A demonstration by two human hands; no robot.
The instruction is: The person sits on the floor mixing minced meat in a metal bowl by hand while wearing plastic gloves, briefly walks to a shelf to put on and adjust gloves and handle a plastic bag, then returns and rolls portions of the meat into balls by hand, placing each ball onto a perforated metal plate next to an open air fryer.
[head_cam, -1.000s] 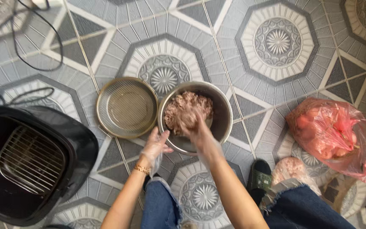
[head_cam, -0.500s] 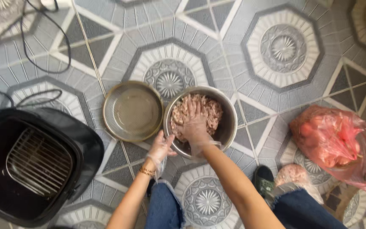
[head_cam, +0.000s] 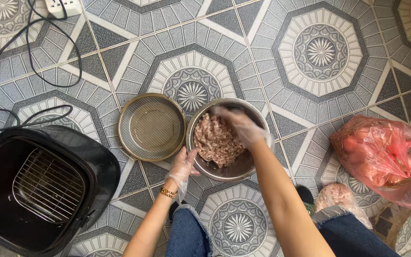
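Steel bowl (head_cam: 238,170) of pale minced meat (head_cam: 216,142) standing on the patterned tile floor (head_cam: 319,52), directly in front of the person's knees in blue jeans (head_cam: 186,235). Touching the bowl's left side is a shallow round metal pan (head_cam: 152,126) fitted with a wire mesh; farther left stands a black air-fryer basket (head_cam: 44,188) with a wire rack (head_cam: 48,185) inside, its black cord (head_cam: 10,47) looping across the tiles up to a white power strip (head_cam: 63,5) at the top edge. To the right of the bowl, well apart, lies a pink plastic bag (head_cam: 386,159) with reddish contents, and nearer the right knee a smaller clear bag (head_cam: 341,197) of pale material. Nothing lies between the hands and the bowl. The left hand (head_cam: 184,166), in a thin clear glove with a gold bracelet (head_cam: 168,192) at the wrist, rests against the bowl's near-left rim, its fingers loosely curled on the edge. The right hand (head_cam: 241,126), also gloved, reaches from the lower right over the bowl and hangs above the meat's far side; it is motion-blurred, so whether its fingers are released or clenched on meat cannot be told. The floor is grey-blue tile with octagonal rosette motifs, in daylight.
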